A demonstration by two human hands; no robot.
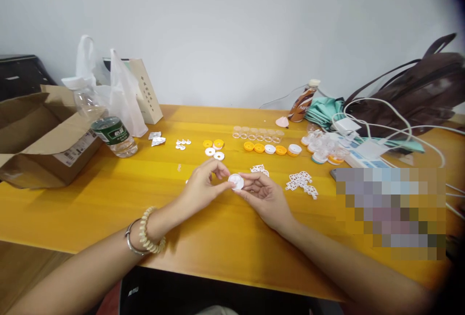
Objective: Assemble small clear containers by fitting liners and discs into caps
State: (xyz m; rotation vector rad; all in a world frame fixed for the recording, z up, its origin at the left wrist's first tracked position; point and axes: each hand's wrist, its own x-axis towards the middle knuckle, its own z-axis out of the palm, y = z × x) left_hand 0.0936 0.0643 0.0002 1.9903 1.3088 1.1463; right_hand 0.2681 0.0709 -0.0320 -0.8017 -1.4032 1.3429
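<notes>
Between my two hands is a small round white plastic cap (237, 181), raised over the table with its face towards me. My right hand (267, 199) pinches its right side with thumb and fingers. From the left, the thumb of my left hand (203, 183) presses on the cap's face near the edge, its fingers curled behind. Just beyond lie white and orange ring caps (218, 156). White lattice-like plastic pieces (301, 181) rest to the right of my right hand. Further back are a row of clear small cups (257, 134) and a row of orange and white caps (270, 149).
Small white stemmed parts (182, 143) and foil scraps (157, 140) lie left. A water bottle (115, 133), cardboard box (54, 131) and plastic bag (123, 97) stand at far left. Right are assembled clear-and-coloured pieces (321, 146), a power strip (368, 155), cables and a brown bag (410, 92).
</notes>
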